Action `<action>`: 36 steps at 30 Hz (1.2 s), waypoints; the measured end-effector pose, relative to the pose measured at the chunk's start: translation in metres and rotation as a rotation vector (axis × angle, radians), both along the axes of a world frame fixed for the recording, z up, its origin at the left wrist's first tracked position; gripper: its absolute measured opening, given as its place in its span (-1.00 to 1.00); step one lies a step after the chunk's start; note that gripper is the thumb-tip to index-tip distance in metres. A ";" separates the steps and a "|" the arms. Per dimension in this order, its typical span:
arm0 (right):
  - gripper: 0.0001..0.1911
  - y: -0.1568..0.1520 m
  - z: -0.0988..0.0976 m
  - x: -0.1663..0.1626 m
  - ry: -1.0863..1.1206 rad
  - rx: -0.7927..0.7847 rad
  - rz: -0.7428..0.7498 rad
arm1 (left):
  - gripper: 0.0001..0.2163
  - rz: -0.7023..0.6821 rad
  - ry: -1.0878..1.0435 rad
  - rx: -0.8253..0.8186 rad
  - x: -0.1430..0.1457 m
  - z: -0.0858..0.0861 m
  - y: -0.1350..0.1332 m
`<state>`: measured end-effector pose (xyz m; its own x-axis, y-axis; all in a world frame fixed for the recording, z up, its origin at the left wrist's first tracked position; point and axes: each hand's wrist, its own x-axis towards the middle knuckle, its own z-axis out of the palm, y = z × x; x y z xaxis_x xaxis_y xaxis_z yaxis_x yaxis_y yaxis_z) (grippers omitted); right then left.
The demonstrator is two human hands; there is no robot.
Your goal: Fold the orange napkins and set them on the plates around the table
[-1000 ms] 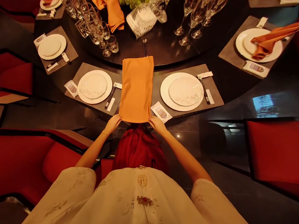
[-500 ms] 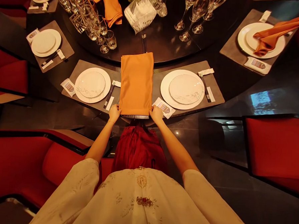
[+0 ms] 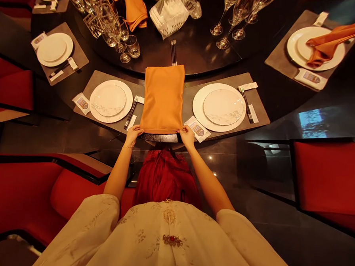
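Note:
A folded orange napkin (image 3: 164, 96) lies flat at the table's front edge, between two place settings. My left hand (image 3: 133, 134) pinches its near left corner, and my right hand (image 3: 187, 136) pinches the near right corner. Along the near side the cloth shows a narrow fold between my fingers. To the left is a pair of stacked white plates (image 3: 110, 101) with dark chopsticks (image 3: 130, 113) beside it. On the right, a printed packet (image 3: 197, 129) lies close to my right hand, by another plate stack (image 3: 223, 105).
A dark turntable (image 3: 190, 62) carries small glasses (image 3: 131, 47), stemmed glasses (image 3: 224, 42), a plastic-wrapped white bundle (image 3: 168, 17) and several chopsticks (image 3: 173, 53). At the right setting stands a shaped orange napkin (image 3: 325, 45). Red chairs (image 3: 330, 176) flank me on both sides.
The napkin's near edge has been lifted or turned slightly away from me, now showing a narrow fold and more of the table edge. Both hands keep their pinch.

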<state>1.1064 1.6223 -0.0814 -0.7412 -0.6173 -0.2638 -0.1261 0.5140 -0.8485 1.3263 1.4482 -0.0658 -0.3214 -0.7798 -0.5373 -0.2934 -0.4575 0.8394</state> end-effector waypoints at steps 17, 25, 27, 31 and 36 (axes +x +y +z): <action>-0.67 0.036 -0.027 0.012 0.721 0.091 0.760 | -0.70 -0.858 -0.428 -1.024 0.028 -0.026 0.034; -0.72 0.039 -0.009 -0.001 0.692 0.128 0.975 | -0.77 -1.100 -0.367 -1.073 0.048 -0.026 0.014; -0.72 0.035 -0.005 -0.005 0.574 0.206 0.815 | -0.80 -1.030 -0.382 -1.018 0.045 -0.023 0.013; -0.73 0.013 0.003 -0.016 0.339 0.466 0.489 | -0.77 -0.701 -0.526 -0.852 0.023 -0.014 0.004; -0.66 -0.016 0.013 -0.022 0.375 0.627 0.376 | -0.63 -0.516 -0.755 -0.658 -0.012 -0.005 -0.014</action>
<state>1.0843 1.6059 -0.0679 -0.6219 -0.6618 -0.4186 -0.6020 0.7459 -0.2848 1.3138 1.4347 -0.0710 -0.4541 -0.8510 -0.2638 -0.8543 0.3319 0.3999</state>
